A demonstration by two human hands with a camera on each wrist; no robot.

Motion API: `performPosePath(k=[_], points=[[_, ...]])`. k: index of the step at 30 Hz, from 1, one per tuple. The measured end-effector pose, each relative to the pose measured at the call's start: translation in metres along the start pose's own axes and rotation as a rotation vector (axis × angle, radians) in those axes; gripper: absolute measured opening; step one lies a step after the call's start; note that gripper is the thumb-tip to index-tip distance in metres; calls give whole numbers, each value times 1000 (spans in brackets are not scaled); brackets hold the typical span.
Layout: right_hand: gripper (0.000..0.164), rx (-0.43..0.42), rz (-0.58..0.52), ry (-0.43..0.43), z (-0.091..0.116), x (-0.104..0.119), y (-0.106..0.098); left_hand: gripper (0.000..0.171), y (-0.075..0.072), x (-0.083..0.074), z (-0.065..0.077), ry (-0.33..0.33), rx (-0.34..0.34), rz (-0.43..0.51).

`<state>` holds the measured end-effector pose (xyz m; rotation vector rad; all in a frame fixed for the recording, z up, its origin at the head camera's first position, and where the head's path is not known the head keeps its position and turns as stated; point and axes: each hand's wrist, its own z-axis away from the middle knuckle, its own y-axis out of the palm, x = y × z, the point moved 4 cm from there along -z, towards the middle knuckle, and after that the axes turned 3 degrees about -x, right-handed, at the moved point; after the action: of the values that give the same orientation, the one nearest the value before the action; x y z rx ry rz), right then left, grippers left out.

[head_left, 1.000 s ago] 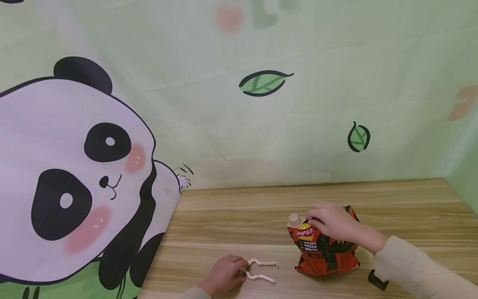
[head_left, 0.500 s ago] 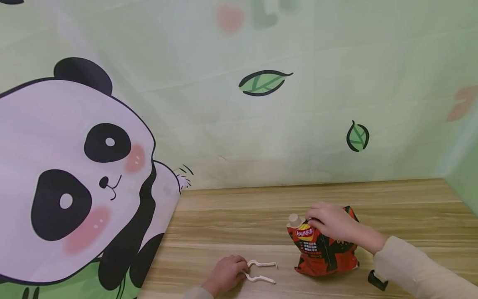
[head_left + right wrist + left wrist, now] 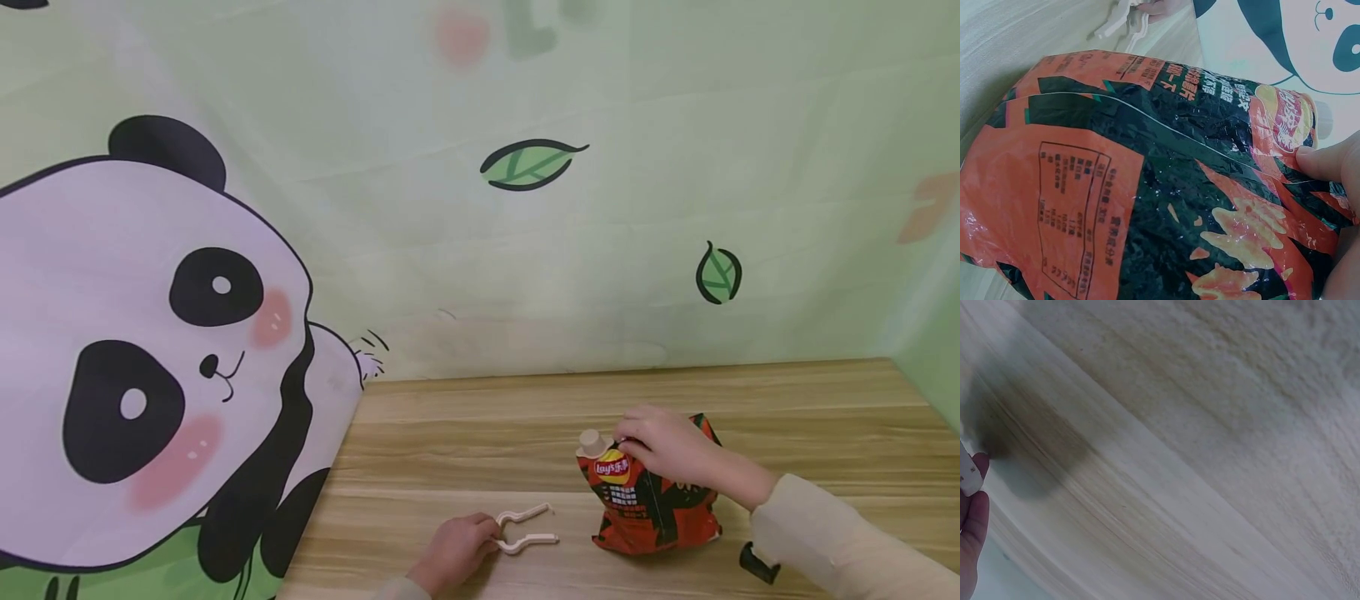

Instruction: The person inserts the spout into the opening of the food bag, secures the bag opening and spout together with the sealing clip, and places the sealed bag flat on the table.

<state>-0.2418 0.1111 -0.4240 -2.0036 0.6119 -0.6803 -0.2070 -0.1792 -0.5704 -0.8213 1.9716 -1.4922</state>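
A red and black Lay's chip bag (image 3: 652, 508) stands on the wooden table, right of the middle in the head view. My right hand (image 3: 667, 446) pinches its top edge, and the thumb (image 3: 1325, 161) presses on the foil in the right wrist view. A cream round cap (image 3: 591, 442) sticks up at the bag's top left corner. To the left, my left hand (image 3: 459, 546) pinches the joined end of a cream bag clip (image 3: 517, 546), whose two arms spread towards the bag. Only a pale end of the clip (image 3: 969, 476) and some fingers show in the left wrist view.
The wood-grain table (image 3: 450, 442) runs back to a pale green cloth backdrop (image 3: 600, 275) printed with leaves. A large printed panda (image 3: 225, 400) fills the left side. A small black object (image 3: 759, 562) shows just below my right sleeve.
The clip has turned in my left hand, so its arms now point farther up and away than before. My right hand and the chip bag have stayed still.
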Motion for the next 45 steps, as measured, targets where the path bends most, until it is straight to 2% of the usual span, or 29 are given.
performPosePath(k=[3,9,17,25,30,31,36,45], points=[[4,5,-1,2,0,0,0,9,-2,1,-1,-20,-23,10],[4,5,7,2,-1,0,0,8,-8,6,-3,-35,-115,4],[4,2,10,-6,-1,0,0,9,-18,9,-10,-123,-106,68],[4,7,8,-7,-2,0,-1,10,-30,8,-19,-107,-208,109],[3,2,9,-11,-2,0,-1,9,-39,5,-27,-117,-226,124],[3,1,7,-16,-2,0,-2,9,-41,4,-29,-126,-213,134],[4,3,10,-18,-2,0,-1,8,-47,-2,-37,-100,-248,150],[4,16,8,-7,-3,-1,-1,8,-57,-9,-52,-82,-252,248]])
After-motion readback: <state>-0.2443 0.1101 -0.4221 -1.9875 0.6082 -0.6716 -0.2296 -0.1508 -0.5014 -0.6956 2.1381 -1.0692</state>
